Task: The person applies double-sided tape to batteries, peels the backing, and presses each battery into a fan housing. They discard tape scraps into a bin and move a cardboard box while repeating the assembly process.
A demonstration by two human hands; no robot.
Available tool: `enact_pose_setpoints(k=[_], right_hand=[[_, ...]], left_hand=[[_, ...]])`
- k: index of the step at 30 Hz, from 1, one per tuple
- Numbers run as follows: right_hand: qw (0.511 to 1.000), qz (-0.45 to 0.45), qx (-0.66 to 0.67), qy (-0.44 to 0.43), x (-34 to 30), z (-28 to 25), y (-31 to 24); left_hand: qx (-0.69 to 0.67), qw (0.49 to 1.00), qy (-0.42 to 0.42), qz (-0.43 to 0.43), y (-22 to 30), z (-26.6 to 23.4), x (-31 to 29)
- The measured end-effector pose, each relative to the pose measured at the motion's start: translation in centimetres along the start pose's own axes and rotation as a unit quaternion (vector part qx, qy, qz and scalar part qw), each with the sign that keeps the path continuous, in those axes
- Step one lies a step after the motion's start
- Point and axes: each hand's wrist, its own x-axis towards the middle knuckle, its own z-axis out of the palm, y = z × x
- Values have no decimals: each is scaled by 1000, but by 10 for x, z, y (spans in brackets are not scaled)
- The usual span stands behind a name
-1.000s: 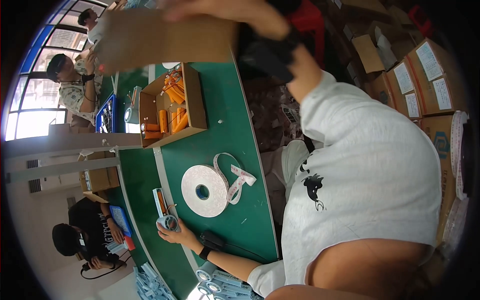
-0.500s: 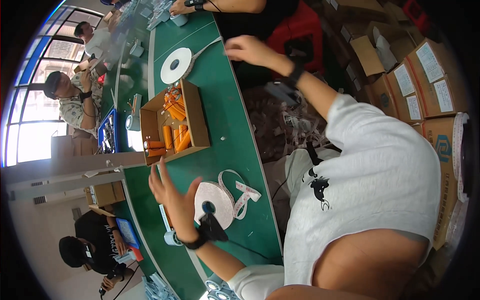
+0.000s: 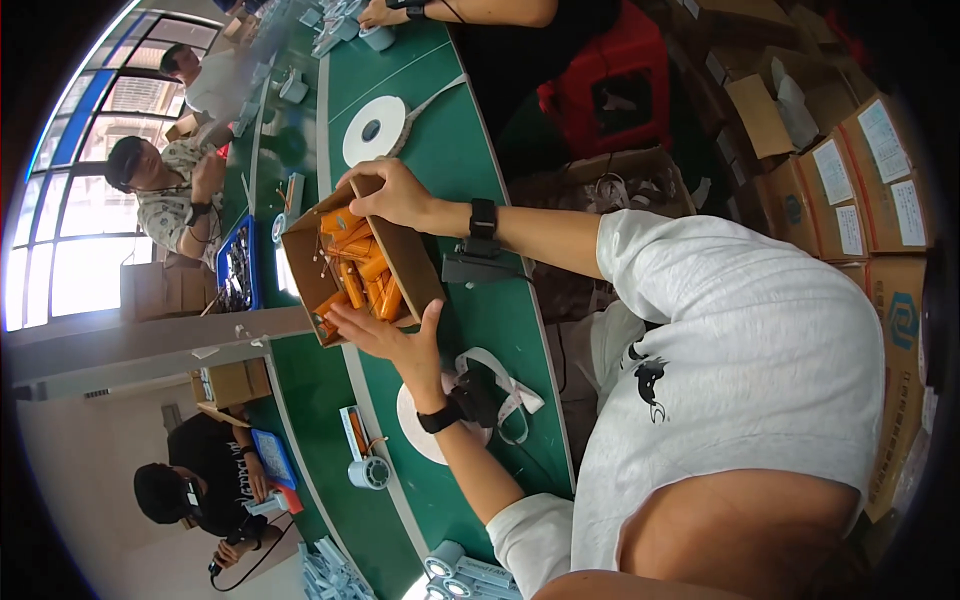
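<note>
An open cardboard box [image 3: 410,255] stands tilted above the green table, full of orange wrapped cylinders [image 3: 368,268] that look like battery packs with thin leads. My right hand [image 3: 395,195] is closed round the box's far-right corner, fingers over the rim. My left hand [image 3: 390,335] has its fingers stretched and spread at the opposite end, fingertips by the cylinders and thumb apart. Behind my left wrist lies a roll of white tape [image 3: 415,425], partly covered, its loose strip [image 3: 510,400] curling on the table.
Another white tape roll [image 3: 372,130] lies beyond the box. A pale blue round-headed part [image 3: 370,472] rests near my left forearm. Across the table are a blue tray [image 3: 238,265] and co-workers. A red stool [image 3: 620,85] and cardboard cartons [image 3: 900,330] stand on my right.
Both hands have come to the box, which was resting untouched. My right hand has swung in from the table's edge and taken hold of it. The box has tilted and its cylinders have shifted.
</note>
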Motion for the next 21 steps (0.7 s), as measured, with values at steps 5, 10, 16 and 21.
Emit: enact_pose_setpoints(k=[5,10,16,21], right_hand=[[982,-166,-68,54,1,13,-30],[929,-353,-95,58,7,31,-46],[848,-481,-188,-118,-33,20,-53],[917,-337,-187,-98,-41,15,-63]], left_hand=[[116,987,97,53,21,8,14],[131,991,22,27,14,13,22],[126,990,50,45,-17,13,17],[216,973,-41,73,-20,16,14]])
